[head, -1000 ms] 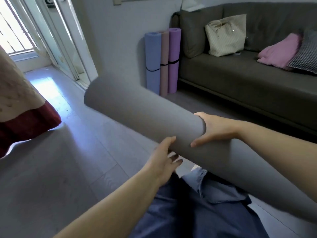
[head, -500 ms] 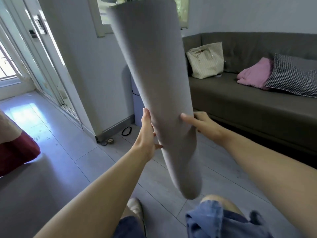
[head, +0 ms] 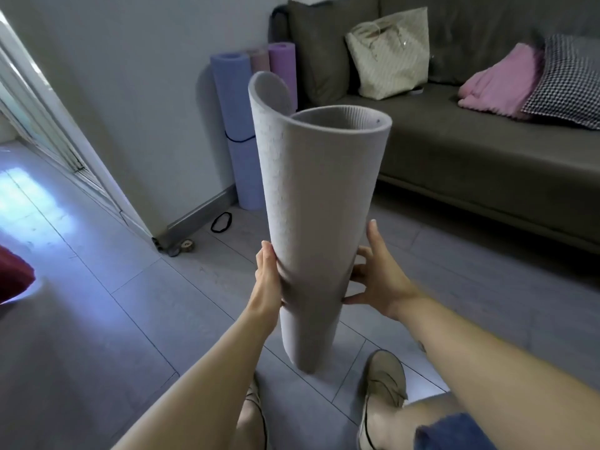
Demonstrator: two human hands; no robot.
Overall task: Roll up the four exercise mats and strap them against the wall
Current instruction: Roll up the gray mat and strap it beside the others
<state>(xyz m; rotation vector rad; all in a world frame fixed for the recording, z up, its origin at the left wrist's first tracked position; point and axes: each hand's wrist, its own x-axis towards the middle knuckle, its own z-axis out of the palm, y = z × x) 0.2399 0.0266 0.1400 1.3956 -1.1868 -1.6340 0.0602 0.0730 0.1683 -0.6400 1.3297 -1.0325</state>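
Note:
I hold a grey exercise mat (head: 311,203) rolled loosely and standing upright in front of me, its outer flap sticking up at the top left. My left hand (head: 268,274) presses its left side and my right hand (head: 376,271) cups its right side, fingers spread. Three rolled mats stand against the wall beside the sofa: a blue mat (head: 238,125) with a black strap around it, a tan mat (head: 259,60) and a purple mat (head: 284,63). A loose black strap (head: 221,221) lies on the floor by the baseboard.
A grey sofa (head: 470,157) fills the right, carrying a cream bag (head: 389,53), a pink cushion (head: 500,79) and a checked cushion (head: 571,82). A glass door frame (head: 65,125) runs along the left. A red cloth (head: 13,277) is at the left edge. Small round objects (head: 186,245) lie by the wall corner.
The grey mat swung from lying across my lap to upright, and its lower end came down towards the floor. Both hands shifted to grip its sides. The view tipped downward.

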